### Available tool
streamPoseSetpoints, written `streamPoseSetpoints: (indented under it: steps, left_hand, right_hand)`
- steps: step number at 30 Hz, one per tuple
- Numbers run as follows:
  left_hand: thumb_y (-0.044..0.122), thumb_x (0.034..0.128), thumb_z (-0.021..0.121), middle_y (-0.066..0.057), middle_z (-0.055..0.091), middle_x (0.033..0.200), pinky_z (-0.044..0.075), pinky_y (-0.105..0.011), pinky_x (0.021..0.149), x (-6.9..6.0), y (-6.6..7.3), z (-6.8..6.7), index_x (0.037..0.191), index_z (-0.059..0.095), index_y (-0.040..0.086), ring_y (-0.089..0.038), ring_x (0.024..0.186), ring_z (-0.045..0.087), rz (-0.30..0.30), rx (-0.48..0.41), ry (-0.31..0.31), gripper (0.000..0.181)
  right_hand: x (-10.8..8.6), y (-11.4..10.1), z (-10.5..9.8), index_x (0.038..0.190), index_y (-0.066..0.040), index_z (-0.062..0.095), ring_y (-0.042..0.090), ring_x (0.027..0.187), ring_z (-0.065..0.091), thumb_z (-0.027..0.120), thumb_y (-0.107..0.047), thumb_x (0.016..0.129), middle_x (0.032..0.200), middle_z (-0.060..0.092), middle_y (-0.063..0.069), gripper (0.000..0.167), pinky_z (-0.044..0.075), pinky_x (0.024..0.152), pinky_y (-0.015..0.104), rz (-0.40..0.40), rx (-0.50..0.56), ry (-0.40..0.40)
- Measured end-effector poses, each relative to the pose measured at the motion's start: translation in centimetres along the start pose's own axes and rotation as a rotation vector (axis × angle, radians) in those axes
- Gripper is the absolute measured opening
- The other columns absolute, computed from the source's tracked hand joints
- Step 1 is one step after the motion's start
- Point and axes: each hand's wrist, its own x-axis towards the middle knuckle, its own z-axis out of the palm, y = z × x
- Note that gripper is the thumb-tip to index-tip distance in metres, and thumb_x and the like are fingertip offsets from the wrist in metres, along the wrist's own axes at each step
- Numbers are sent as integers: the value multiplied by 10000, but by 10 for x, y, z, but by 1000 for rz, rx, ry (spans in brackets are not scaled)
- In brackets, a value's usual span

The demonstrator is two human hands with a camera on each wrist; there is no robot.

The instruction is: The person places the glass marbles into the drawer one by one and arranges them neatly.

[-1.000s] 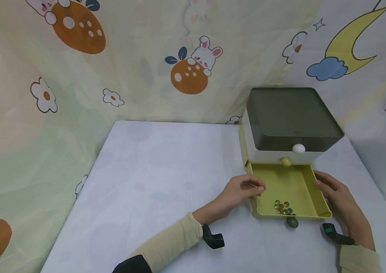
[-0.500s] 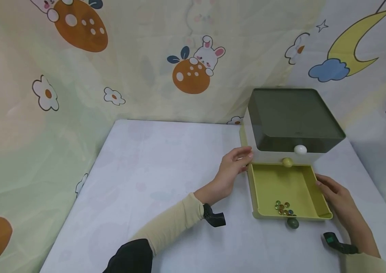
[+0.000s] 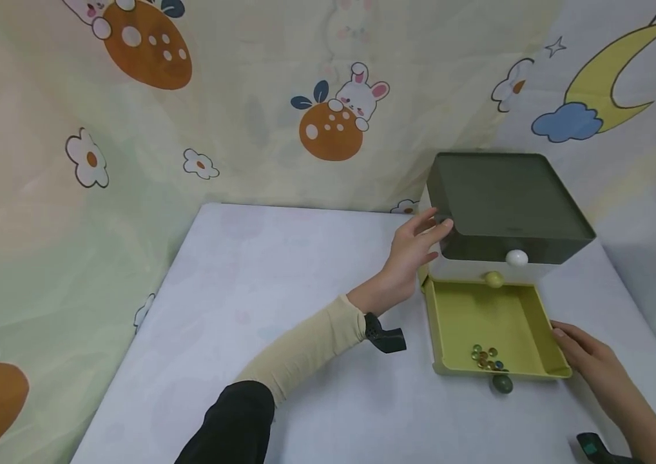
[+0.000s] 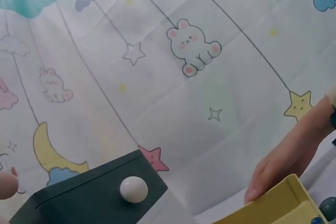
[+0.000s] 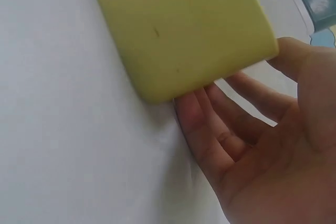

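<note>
A stacked drawer box [image 3: 510, 200] has a dark green top tier, a white middle and a yellow base. Its yellow drawer [image 3: 490, 309] is pulled out toward me, and several glass marbles [image 3: 487, 357] lie near its front. My left hand [image 3: 403, 258] is at the left side of the upper tiers, fingers spread; a fingertip [image 4: 7, 184] shows at the left wrist view's edge. My right hand [image 3: 595, 361] holds the drawer's right side. In the right wrist view, thumb and fingers [image 5: 191, 111] meet opposite edges of the drawer; the fingertips are partly hidden behind it.
The white-covered table [image 3: 281, 270] extends left of and in front of the box. Patterned cloth [image 3: 247, 116] hangs behind and at both sides. A white knob [image 3: 516, 258], a yellow knob [image 3: 493, 279] and a dark green knob [image 3: 502, 384] stick out at the front.
My left hand has moved from the open drawer's left rim up and back to the upper tiers. My right hand stays at the drawer's right side, its wrist shifted right and toward me.
</note>
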Motion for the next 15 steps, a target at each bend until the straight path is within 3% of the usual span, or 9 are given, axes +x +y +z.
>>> streamPoseSetpoints:
  steps: [1, 3, 5, 7, 9, 11, 13, 15]
  left_hand:
    - [271, 1018, 690, 4, 541, 1487, 487, -488, 1116, 2, 1, 3, 1516, 544, 225, -124, 1273, 595, 0, 7, 3, 520]
    - [268, 1011, 701, 16, 536, 1473, 489, -470, 1098, 7, 1, 7, 1512, 546, 243, -118, 1265, 586, 2, 19, 9, 525]
    - [258, 1006, 707, 7, 529, 1461, 490, -460, 1080, 10, 0, 9, 1515, 540, 248, -123, 1251, 578, 5, 36, 13, 536]
    - [256, 999, 718, -2, 523, 1454, 495, -445, 1064, 13, 0, 10, 1516, 536, 252, -119, 1226, 570, 7, 51, 16, 548]
    - [255, 996, 722, -10, 516, 1446, 503, -424, 1046, 16, -1, 9, 1522, 523, 247, -116, 1192, 571, 11, 63, 12, 562]
    - [264, 996, 723, -6, 507, 1435, 512, -400, 1039, 18, -2, 7, 1531, 505, 253, -98, 1153, 562, 13, 89, 4, 577]
    - [279, 996, 724, -1, 505, 1426, 527, -382, 1034, 20, -3, 5, 1538, 488, 262, -76, 1117, 547, 15, 123, -8, 592]
    - [295, 996, 724, 1, 504, 1426, 540, -367, 1033, 21, -4, 2, 1548, 467, 269, -57, 1090, 535, 19, 162, -26, 609]
  right_hand:
    - [-3, 3, -1, 1644, 7, 185, 409, 1398, 385, 293, -680, 1060, 1694, 156, 321, 908, 535, 828, 235, 7, 3, -9]
    - [-10, 10, 0, 1650, -22, 201, 113, 1311, 486, 309, -686, 1055, 1712, 189, 236, 898, 545, 836, 235, 16, 7, -15]
    - [-17, 15, 1, 1651, -28, 207, -178, 1098, 437, 326, -685, 1053, 1702, 205, 210, 895, 524, 808, 163, 24, 19, -24]
    - [-23, 19, 3, 1650, -14, 194, -289, 961, 369, 330, -678, 1056, 1681, 210, 233, 901, 505, 766, 101, 34, 35, -42]
    - [-28, 20, 3, 1645, 20, 163, -273, 965, 478, 317, -673, 1060, 1685, 182, 284, 919, 519, 775, 95, 52, 40, -73]
    - [-32, 19, 2, 1637, 48, 142, -141, 998, 603, 305, -695, 1052, 1657, 179, 361, 959, 572, 832, 187, 87, 18, -104]
    - [-37, 21, 1, 1623, 68, 158, 13, 1029, 682, 313, -687, 1057, 1620, 270, 368, 957, 597, 878, 277, 112, -14, -128]
    - [-40, 23, 0, 1601, 77, 218, 81, 1038, 697, 338, -675, 1062, 1547, 429, 336, 932, 606, 905, 331, 138, -40, -152]
